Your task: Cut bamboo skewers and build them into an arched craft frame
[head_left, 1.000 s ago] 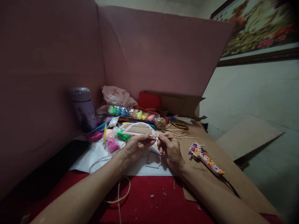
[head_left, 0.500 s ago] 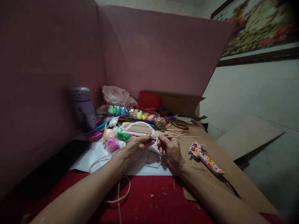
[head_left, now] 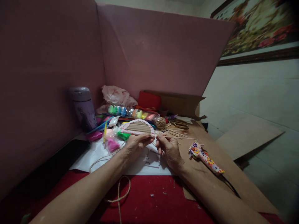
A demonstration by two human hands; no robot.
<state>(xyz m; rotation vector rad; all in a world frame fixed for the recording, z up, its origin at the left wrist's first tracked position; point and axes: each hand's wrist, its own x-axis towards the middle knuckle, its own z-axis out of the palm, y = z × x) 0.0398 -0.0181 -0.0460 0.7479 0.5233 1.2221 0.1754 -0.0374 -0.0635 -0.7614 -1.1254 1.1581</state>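
Observation:
My left hand (head_left: 139,144) is closed on a half-round cardboard piece (head_left: 139,127) with a pink-and-white edge, gripping it at its straight lower side. Between the thumb and fingers of my right hand (head_left: 168,146) is a thin wooden stick (head_left: 183,137), which points off to the right. The stick's left end is close to the piece's lower right corner; whether they touch, I cannot tell. Under my hands lies a white sheet (head_left: 137,169) with drawn lines. A flower-patterned glue gun (head_left: 205,158) lies on cardboard to the right of my right hand.
A purple bottle (head_left: 83,109) stands at the left, near a dark flat object (head_left: 60,158). Packs of coloured clay (head_left: 133,113), a twine ball (head_left: 160,122), scissors (head_left: 179,124) and loose sticks lie behind my hands. Loose twine (head_left: 119,199) crosses the red cloth (head_left: 149,199).
The half-round piece has tilted, so more of its face and curved edge shows. The stick in my right hand has dipped slightly at its right end.

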